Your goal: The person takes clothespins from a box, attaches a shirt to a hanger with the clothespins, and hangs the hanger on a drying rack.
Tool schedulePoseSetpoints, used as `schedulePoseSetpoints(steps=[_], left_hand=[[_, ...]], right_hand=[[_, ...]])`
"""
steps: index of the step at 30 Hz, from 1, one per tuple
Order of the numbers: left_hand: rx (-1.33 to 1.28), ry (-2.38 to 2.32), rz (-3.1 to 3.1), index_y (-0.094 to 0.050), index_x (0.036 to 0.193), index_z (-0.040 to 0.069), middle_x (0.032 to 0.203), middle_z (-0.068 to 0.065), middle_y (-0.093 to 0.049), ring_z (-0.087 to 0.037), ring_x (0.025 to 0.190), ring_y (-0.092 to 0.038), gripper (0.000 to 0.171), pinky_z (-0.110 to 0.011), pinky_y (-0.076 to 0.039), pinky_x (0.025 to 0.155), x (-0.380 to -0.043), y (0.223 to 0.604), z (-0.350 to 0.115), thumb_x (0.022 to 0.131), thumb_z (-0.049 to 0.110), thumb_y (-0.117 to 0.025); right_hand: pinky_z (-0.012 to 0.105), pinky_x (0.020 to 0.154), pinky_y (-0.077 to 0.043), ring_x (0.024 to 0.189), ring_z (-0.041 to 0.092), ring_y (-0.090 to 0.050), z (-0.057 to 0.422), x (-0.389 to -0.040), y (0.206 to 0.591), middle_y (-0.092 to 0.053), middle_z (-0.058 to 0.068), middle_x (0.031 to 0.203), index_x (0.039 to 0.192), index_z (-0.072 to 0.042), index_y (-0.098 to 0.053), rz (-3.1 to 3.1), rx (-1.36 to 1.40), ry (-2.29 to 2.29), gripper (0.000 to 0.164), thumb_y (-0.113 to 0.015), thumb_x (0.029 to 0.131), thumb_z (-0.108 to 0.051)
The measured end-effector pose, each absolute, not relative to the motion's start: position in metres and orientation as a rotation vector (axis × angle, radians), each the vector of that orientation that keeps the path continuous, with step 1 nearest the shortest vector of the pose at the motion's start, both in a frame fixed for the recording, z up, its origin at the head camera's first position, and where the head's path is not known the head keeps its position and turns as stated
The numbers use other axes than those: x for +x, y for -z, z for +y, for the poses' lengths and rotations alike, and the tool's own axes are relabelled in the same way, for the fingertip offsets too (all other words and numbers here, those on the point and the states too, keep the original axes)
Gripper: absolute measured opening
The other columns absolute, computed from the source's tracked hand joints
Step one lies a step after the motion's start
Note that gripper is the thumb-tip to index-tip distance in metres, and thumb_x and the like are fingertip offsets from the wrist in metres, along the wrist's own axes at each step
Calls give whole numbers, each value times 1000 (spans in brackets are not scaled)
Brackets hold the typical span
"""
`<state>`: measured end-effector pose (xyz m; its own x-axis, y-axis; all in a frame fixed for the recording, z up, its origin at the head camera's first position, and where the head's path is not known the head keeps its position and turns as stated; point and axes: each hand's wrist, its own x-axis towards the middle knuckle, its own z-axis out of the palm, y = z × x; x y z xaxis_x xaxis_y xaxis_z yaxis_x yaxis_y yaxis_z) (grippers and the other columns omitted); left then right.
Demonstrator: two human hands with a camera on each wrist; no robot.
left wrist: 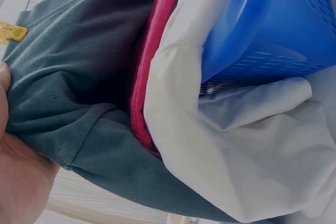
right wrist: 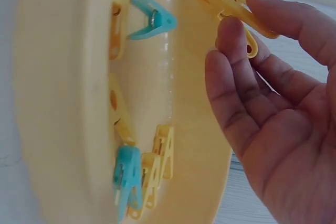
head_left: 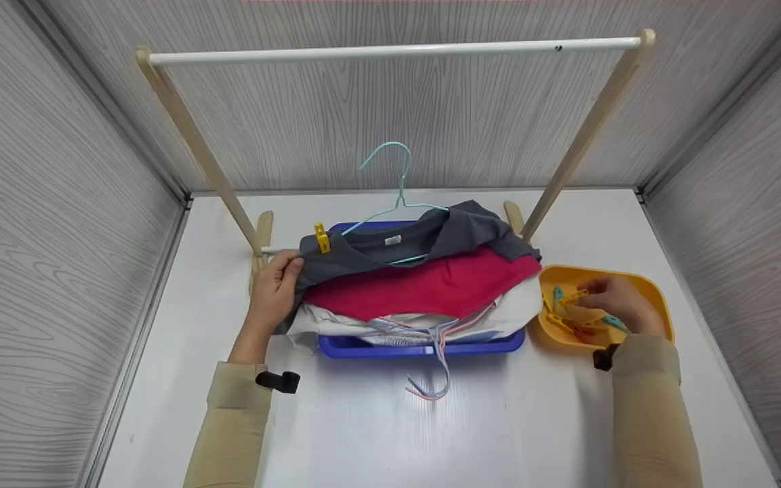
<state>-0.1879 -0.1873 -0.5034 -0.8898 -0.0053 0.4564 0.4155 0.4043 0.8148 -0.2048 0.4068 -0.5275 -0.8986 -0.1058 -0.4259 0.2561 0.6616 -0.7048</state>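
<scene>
My left hand (head_left: 272,291) grips the left shoulder of a dark grey shirt (head_left: 475,234), with the thumb on top of the cloth. A mint-green hanger (head_left: 402,183) sits inside the shirt, its hook sticking out of the neck opening. Clipped on that left shoulder is a yellow clothespin (head_left: 322,238). Over the orange-yellow bowl (head_left: 658,298) at the right, my right hand (head_left: 617,301) pinches another yellow clothespin (right wrist: 226,3) between thumb and fingers. More yellow and teal clothespins (right wrist: 152,18) lie in the bowl.
Beneath the grey shirt, a red garment (head_left: 424,288) and white garments (head_left: 523,301) lie over a blue basket (head_left: 424,350). Hanger hooks (head_left: 443,383) hang over its front edge. A rack with a white bar (head_left: 390,51) and wooden legs (head_left: 584,135) stands behind.
</scene>
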Motion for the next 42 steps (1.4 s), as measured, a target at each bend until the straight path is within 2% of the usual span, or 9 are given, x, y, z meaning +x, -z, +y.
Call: schedulePoseSetpoints(steps=[6, 13, 18, 24, 29, 32, 35, 39, 42], left_hand=[[-336, 1482, -2294, -66, 100, -2, 96, -12, -68, -13, 86, -56, 13, -26, -42, 81, -188, 502, -187, 100, 6, -56], [-357, 1456, -2278, -66, 101, -3, 97, -15, -68, -20, 88, -59, 13, -29, -43, 83, -187, 503, -189, 99, 4, -56], [-339, 1426, -2264, -68, 102, -2, 97, -13, -69, -19, 89, -61, 13, -29, -44, 83, -186, 503, -190, 99, 5, -56], [-333, 1408, -2254, -69, 101, -1, 97, -11, -70, -19, 87, -60, 12, -28, -43, 82, -184, 502, -189, 97, 1, -57], [-366, 1385, -2239, -68, 101, -2, 96, -13, -69, -18, 89, -60, 11, -27, -44, 82, -184, 501, -188, 96, -3, -57], [-399, 1379, -2231, -67, 101, -3, 96, -14, -69, -18, 90, -61, 11, -27, -44, 83, -185, 502, -189, 96, -2, -57], [-406, 1384, -2231, -66, 100, -6, 95, -17, -68, -18, 89, -60, 11, -27, -44, 83, -177, 486, -183, 97, -3, -56], [-402, 1375, -2235, -64, 98, -11, 94, -21, -67, -19, 87, -59, 10, -27, -44, 82, -165, 464, -174, 95, -9, -55], [-398, 1366, -2234, -64, 98, -10, 93, -21, -67, -21, 86, -59, 10, -27, -44, 82, -165, 464, -174, 94, -9, -55]], right_hand=[[51, 97, -42, 105, 33, -53, 401, -203, 515, -60, 23, 123, 129, 6, -57, 2519, 74, 1147, 58, -72, 91, -35], [42, 91, -45, 103, 31, -53, 390, -205, 498, -61, 20, 124, 129, 0, -60, 2533, 52, 1198, 59, -70, 90, -43], [35, 91, -46, 102, 30, -54, 380, -205, 486, -60, 20, 124, 130, 0, -59, 2524, 24, 1255, 56, -71, 91, -39], [20, 78, -51, 94, 23, -59, 370, -204, 477, -64, 18, 119, 127, 2, -61, 2579, -10, 1356, 53, -73, 90, -34], [20, 77, -52, 87, 13, -64, 360, -205, 475, -68, 12, 109, 120, 6, -65, 2618, -58, 1540, 45, -75, 89, -25], [20, 77, -52, 87, 14, -63, 354, -206, 472, -69, 11, 105, 118, 5, -67, 2665, -86, 1587, 41, -75, 88, -23], [19, 75, -52, 85, 15, -63, 347, -206, 470, -69, 9, 102, 114, 3, -70, 2711, -131, 1630, 36, -76, 88, -20], [20, 75, -53, 81, 14, -65, 335, -208, 465, -71, 10, 97, 107, 6, -72, 2712, -233, 1760, 26, -76, 87, -9], [19, 74, -52, 78, 12, -64, 323, -206, 454, -71, 13, 93, 103, 9, -72, 2743, -315, 1794, 20, -74, 86, -2]])
